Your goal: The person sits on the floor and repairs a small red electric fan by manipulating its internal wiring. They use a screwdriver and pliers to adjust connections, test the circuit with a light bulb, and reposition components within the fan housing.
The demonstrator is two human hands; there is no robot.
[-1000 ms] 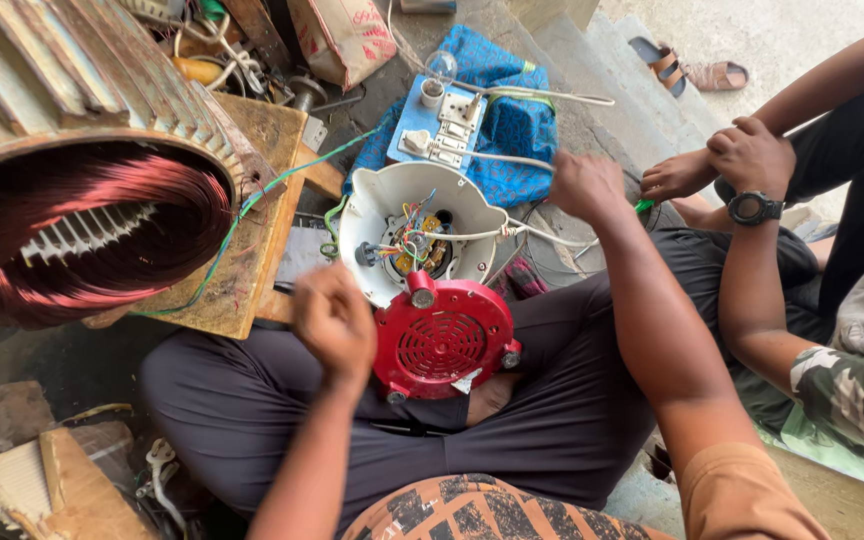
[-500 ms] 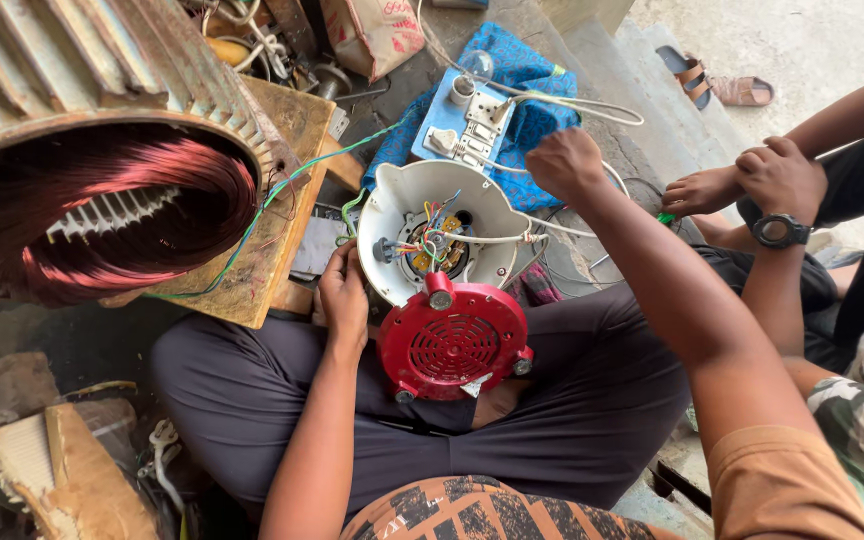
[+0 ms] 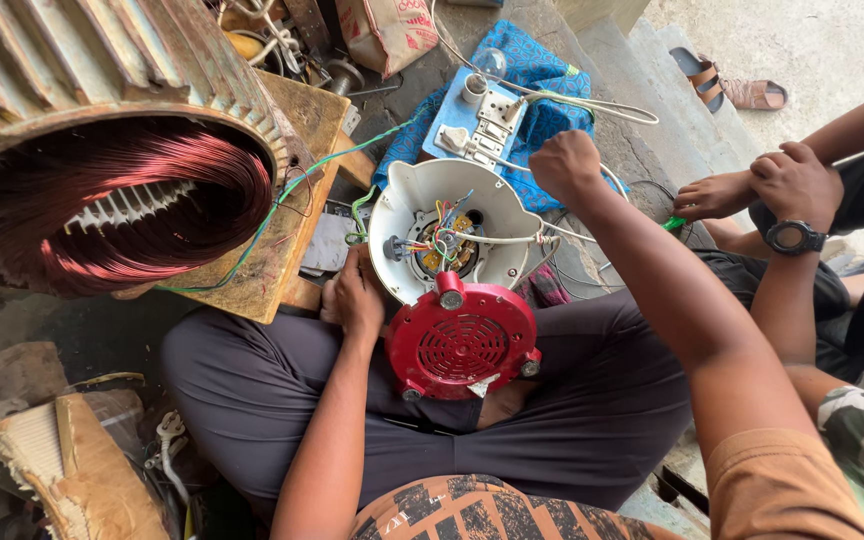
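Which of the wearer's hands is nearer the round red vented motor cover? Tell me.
Left. The left hand grips the white housing rim just beside the round red vented motor cover; the right hand is fisted farther up, beyond the housing.

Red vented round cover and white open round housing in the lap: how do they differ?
The red vented round cover is closed by a grille; the white open round housing shows coloured wires and windings inside. The cover lies nearer the body, untouched; the housing is steadied by the left hand. Both are round casing parts.

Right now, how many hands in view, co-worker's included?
4. The person's left hand grips the white round appliance housing; right hand above it, fisted. Two co-worker hands at right, by the black wristwatch.
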